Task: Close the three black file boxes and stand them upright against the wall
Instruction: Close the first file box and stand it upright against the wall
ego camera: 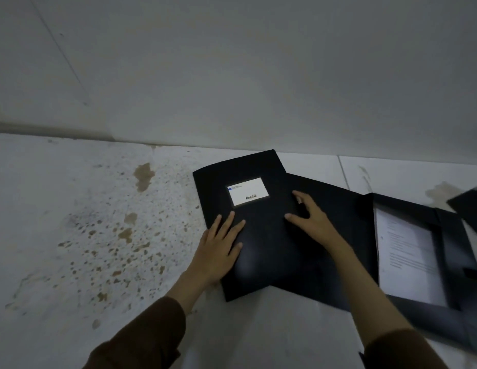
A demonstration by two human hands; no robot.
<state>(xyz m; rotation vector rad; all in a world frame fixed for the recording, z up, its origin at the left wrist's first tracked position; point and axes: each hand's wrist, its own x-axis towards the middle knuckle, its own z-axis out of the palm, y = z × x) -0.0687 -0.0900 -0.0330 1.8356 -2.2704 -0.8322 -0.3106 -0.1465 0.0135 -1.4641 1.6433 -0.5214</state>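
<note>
Left hand flat, fingers spread on closed black file box; right hand open, pressing its lid; beside, open file box showing papers.

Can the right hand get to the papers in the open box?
Probably yes. The right hand rests on the closed file box, and the papers lie uncovered in the open file box beside it, nothing between.

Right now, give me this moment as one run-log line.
left hand: flat on closed labelled box | right hand: pressing its cover | open box: papers showing | upright against wall: none
</note>
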